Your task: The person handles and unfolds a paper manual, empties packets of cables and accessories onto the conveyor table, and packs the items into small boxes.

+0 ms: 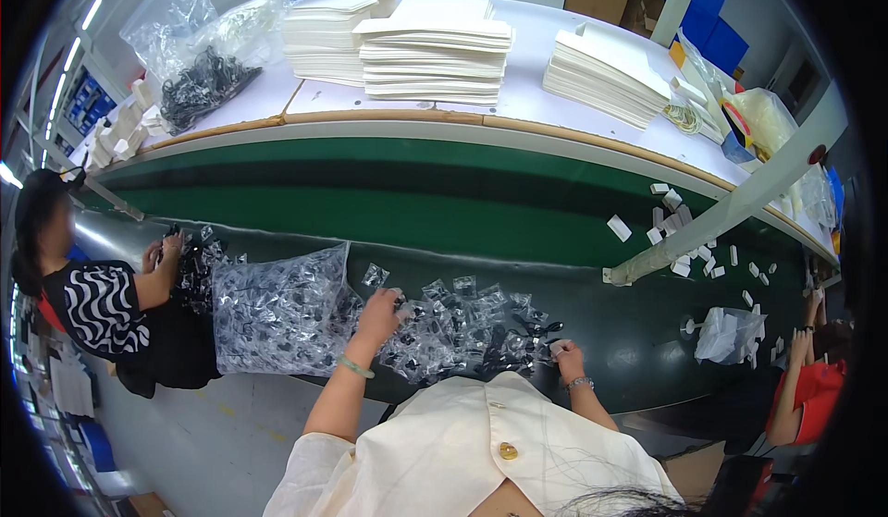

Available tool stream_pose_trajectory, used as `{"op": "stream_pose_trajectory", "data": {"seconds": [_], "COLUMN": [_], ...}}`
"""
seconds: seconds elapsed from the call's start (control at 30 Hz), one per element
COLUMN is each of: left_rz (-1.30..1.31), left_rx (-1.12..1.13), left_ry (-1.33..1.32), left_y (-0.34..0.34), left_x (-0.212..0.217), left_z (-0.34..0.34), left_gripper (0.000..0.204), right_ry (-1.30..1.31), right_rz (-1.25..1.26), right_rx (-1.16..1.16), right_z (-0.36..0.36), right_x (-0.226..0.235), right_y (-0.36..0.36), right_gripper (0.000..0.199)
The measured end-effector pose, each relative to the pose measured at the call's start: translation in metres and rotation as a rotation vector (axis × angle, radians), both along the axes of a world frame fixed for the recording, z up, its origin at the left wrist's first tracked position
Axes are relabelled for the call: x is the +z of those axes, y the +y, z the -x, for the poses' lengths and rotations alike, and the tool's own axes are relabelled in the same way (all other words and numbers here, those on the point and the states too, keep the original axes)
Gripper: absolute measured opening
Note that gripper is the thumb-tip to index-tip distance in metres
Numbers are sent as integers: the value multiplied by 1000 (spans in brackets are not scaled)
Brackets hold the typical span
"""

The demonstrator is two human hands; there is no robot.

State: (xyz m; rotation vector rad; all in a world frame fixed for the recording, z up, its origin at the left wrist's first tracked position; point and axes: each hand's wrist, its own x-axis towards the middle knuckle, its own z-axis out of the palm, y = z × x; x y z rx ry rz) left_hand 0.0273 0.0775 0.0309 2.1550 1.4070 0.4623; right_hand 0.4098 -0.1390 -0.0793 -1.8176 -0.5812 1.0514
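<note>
A heap of small clear packets with dark pieces inside lies on the green work surface before me. My left hand, with a pale green bangle at its wrist, is at the heap's left part. Its fingers are curled together; what they hold, if anything, is too small to make out. One clear packet lies just beyond that hand. At the heap's right edge is my right hand, a metal band on its wrist. Its fingers are closed beside some black pieces, and their contents cannot be made out.
A large clear bag full of packets lies to my left, beside a person handling dark pieces. White stacks stand on the raised shelf. A slanted post, small white boxes and another person are to the right.
</note>
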Motion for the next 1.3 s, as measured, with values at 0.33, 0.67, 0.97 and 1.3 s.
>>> {"op": "stream_pose_trajectory", "data": {"seconds": [0.33, 0.67, 0.97, 1.3], "left_rz": [473, 1090, 1239, 1322], "left_rx": [-182, -269, -118, -6], "left_ry": [-428, -799, -886, -973], "left_y": [-45, -75, -80, -73], "left_x": [-4, 47, 56, 28], "left_z": [-58, -127, -126, -130], "left_gripper": [41, 19, 19, 12], "right_ry": [42, -215, -61, -167], "right_rz": [-207, -287, -260, -179], "right_rx": [77, 347, 381, 381], "right_z": [54, 105, 101, 67], "right_x": [106, 188, 184, 150], "right_y": [44, 61, 48, 61], "right_gripper": [6, 12, 13, 15]}}
